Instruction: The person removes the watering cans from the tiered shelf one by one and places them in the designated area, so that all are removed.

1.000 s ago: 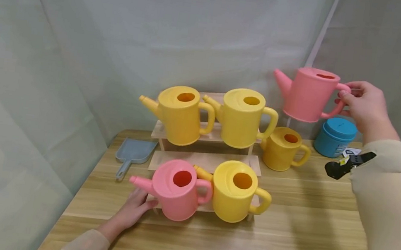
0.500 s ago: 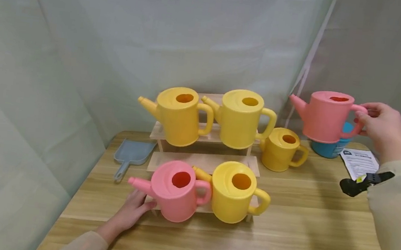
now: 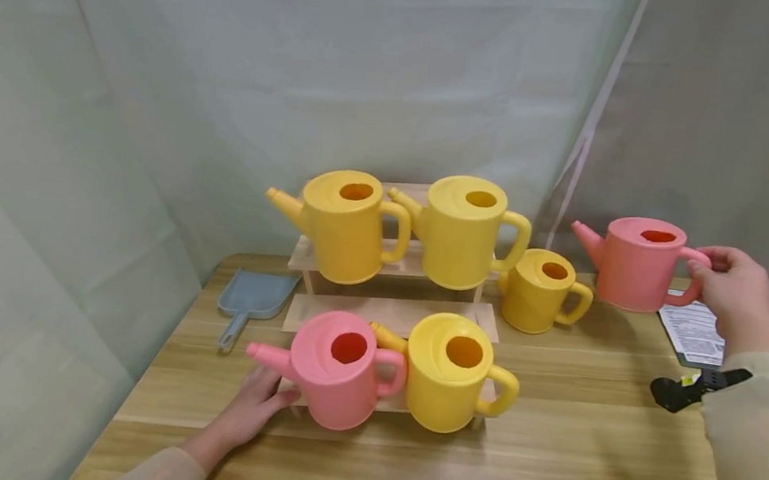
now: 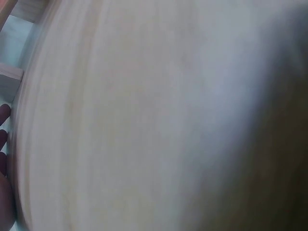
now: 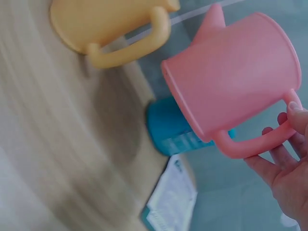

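My right hand (image 3: pixel 738 291) grips the handle of a pink watering can (image 3: pixel 641 263), fingers and thumb around it. That can hangs upright above the right back of the table, its spout pointing left. In the right wrist view, a blue lidded tub (image 5: pixel 168 127) is partly behind it. At lower left, my left hand (image 3: pixel 248 409) rests by the left end of a stepped wooden rack (image 3: pixel 390 313), its fingertips partly hidden by the spout of a second pink watering can (image 3: pixel 336 382). Beside that can on the low step is a yellow watering can (image 3: pixel 442 383).
Two yellow watering cans (image 3: pixel 345 235) (image 3: pixel 459 241) stand on the rack's upper step. A darker yellow watering can (image 3: pixel 535 294) stands on the table right of the rack. A printed sheet (image 3: pixel 693 330) lies near the right hand. A grey dustpan (image 3: pixel 255 300) lies at left.
My right hand has carried the pink watering can right and then down, and it now hides the blue tub in the head view. My left hand has stayed in place.
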`<action>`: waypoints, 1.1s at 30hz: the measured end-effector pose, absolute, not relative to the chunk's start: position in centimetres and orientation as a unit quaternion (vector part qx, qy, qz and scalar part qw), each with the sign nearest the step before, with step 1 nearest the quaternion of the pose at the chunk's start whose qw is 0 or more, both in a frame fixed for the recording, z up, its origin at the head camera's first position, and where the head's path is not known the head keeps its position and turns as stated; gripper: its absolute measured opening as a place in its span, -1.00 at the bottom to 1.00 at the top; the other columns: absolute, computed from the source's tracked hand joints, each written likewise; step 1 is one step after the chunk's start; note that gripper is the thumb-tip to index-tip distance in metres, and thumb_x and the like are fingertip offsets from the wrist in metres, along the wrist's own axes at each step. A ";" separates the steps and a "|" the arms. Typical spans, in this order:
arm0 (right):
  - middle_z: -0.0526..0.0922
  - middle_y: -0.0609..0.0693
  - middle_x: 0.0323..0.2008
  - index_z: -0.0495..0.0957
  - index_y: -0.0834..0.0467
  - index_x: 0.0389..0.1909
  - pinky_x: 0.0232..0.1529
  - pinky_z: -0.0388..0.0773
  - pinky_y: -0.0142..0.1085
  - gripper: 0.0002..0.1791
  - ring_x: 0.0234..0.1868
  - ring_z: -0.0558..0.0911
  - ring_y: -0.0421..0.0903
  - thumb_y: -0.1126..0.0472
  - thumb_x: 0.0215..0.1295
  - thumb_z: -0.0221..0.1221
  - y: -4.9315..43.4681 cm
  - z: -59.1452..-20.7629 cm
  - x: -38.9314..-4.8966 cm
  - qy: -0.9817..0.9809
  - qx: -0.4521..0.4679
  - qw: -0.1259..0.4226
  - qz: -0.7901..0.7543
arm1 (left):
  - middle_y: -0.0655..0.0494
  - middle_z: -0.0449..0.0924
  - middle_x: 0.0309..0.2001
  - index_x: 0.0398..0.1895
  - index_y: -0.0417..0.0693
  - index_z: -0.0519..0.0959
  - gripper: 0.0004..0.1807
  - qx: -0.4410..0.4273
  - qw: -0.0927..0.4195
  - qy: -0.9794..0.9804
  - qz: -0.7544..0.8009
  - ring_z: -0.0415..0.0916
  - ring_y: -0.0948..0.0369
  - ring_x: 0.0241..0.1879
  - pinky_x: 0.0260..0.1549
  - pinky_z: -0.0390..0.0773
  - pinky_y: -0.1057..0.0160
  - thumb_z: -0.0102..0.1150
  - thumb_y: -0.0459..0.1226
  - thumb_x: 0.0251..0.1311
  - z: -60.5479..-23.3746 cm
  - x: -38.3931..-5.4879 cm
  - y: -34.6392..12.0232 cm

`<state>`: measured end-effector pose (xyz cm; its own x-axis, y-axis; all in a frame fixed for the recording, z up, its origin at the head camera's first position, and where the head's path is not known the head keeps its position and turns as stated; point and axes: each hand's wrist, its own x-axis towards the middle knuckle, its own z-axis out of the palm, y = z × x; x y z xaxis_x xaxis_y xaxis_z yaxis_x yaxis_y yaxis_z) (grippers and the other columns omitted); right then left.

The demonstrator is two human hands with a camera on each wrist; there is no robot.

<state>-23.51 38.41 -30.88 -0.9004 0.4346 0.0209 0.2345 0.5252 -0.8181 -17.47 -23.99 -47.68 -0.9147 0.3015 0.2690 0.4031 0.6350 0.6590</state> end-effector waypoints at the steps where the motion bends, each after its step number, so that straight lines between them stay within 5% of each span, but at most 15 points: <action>1: 0.30 0.18 0.02 0.05 0.26 0.40 -0.42 0.53 -0.36 -0.25 -0.09 0.41 0.13 -0.12 0.35 -0.08 38.4 -31.3 -23.4 -0.864 -0.196 0.112 0.451 | -0.25 0.21 0.31 0.33 -0.10 0.27 -0.38 -0.194 0.065 -0.902 -0.379 0.08 -0.20 0.28 0.08 -0.08 -0.39 0.12 -0.17 0.20 -47.7 -17.5 -24.0; 17: 0.23 0.22 0.16 0.05 0.23 0.40 -0.41 0.50 -0.49 -0.28 -0.06 0.36 0.08 -0.09 0.38 -0.09 38.4 -37.3 -22.8 -0.837 -0.230 0.103 0.486 | -0.25 0.23 0.29 0.32 -0.13 0.29 -0.40 -0.189 0.071 -0.908 -0.368 0.11 -0.18 0.27 0.07 -0.02 -0.36 0.10 -0.16 0.21 -47.5 -17.2 -23.9; 28: 0.29 -0.08 -0.03 0.12 0.17 0.37 -0.36 0.51 -0.56 -0.36 -0.13 0.37 -0.11 -0.01 0.37 -0.01 38.7 -39.9 -22.9 -0.797 -0.238 0.111 0.545 | -0.27 0.25 0.28 0.28 -0.14 0.32 -0.42 -0.203 0.083 -0.901 -0.375 0.11 -0.21 0.26 0.07 -0.04 -0.39 0.12 -0.21 0.17 -47.7 -17.1 -23.9; 33: 0.30 0.02 0.06 0.15 0.10 0.38 -0.30 0.50 -0.57 -0.38 -0.07 0.36 -0.11 -0.03 0.36 -0.02 38.8 -40.5 -22.8 -0.793 -0.253 0.118 0.542 | -0.23 0.28 0.27 0.28 -0.13 0.34 -0.43 -0.206 0.084 -0.901 -0.371 0.14 -0.19 0.25 0.06 -0.01 -0.39 0.12 -0.20 0.18 -47.7 -17.2 -23.9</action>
<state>-22.76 38.78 -40.47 -0.8442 0.5288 -0.0875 0.2738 0.2852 -0.9185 -17.25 -23.87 -47.65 -0.9006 0.3093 0.3053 0.4346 0.6390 0.6347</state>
